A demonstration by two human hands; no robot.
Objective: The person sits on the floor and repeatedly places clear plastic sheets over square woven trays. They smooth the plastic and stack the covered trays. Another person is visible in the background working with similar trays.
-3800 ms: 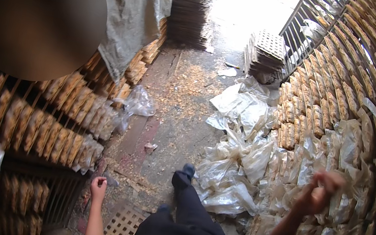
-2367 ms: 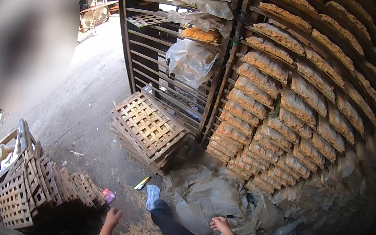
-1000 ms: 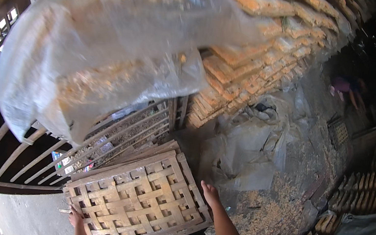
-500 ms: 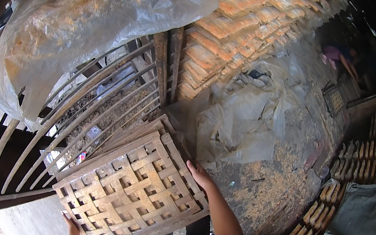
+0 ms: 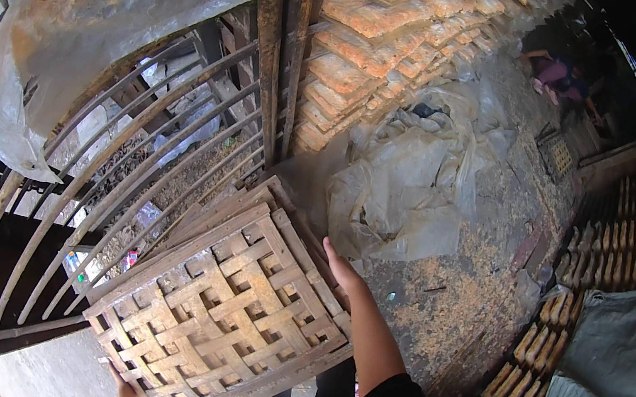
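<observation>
A stack of woven bamboo trays (image 5: 218, 316) with wooden frames tilts in front of me, its top tray showing an open lattice weave. My right hand (image 5: 345, 274) grips the stack's right side edge, fingers pointing away from me along the frame. At the near left corner my left hand (image 5: 123, 395) holds the lower edge; only part of it shows, the rest cut off by the picture's bottom. The undersides of the trays are hidden. The stack's far edge lies close against a slatted wooden rack.
The slatted rack (image 5: 128, 175) curves along the left, with a plastic sheet (image 5: 109, 37) over it. Stacked orange-topped slabs (image 5: 357, 62) rise at the back. Crumpled plastic (image 5: 408, 188) and crumbs lie on the floor. Rows of elongated pieces (image 5: 531, 360) and grey cloths (image 5: 614, 341) are right; a person (image 5: 561, 75) bends far off.
My view has shifted slightly, and the trays sit a little farther left in it. Both hands keep their hold on the stack. The distant person has changed posture.
</observation>
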